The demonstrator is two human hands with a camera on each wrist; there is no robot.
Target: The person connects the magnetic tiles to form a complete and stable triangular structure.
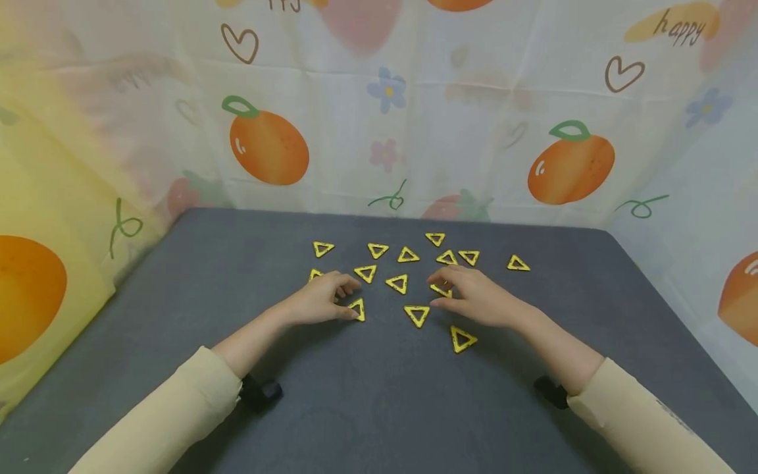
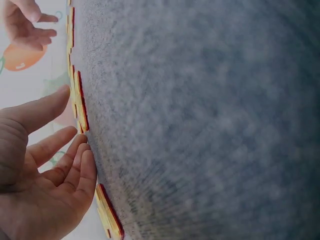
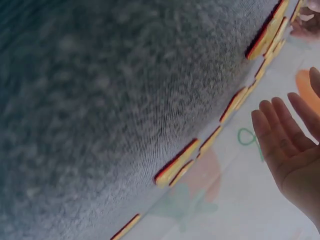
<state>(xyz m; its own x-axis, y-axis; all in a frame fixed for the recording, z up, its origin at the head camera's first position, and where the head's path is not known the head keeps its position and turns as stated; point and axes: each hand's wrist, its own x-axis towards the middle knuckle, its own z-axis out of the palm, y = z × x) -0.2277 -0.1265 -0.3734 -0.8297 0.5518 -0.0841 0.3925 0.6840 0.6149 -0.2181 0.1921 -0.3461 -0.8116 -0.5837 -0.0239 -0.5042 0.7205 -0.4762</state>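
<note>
Several flat yellow triangle frames with dark edges lie spread over the dark grey table. My left hand (image 1: 322, 298) hovers over the left of the group, its thumb by one triangle (image 1: 362, 309). Another triangle (image 1: 314, 274) is partly covered by the back of that hand. On the right, my right hand (image 1: 480, 296) is above a half-hidden triangle (image 1: 441, 290), thumb and fingers apart. In the left wrist view the left hand (image 2: 55, 185) shows extended fingers and an unoccupied palm. The right wrist view shows the right hand (image 3: 290, 150) with fingers straight, holding nothing.
One triangle (image 1: 417, 308) lies between the hands, and another (image 1: 455, 340) nearer the front. A lone triangle (image 1: 518, 268) is at the far right. Behind the table (image 1: 379, 408) hangs a fruit-printed cloth (image 1: 450, 151). Dark wrist devices (image 1: 260, 394) sit under the cuffs.
</note>
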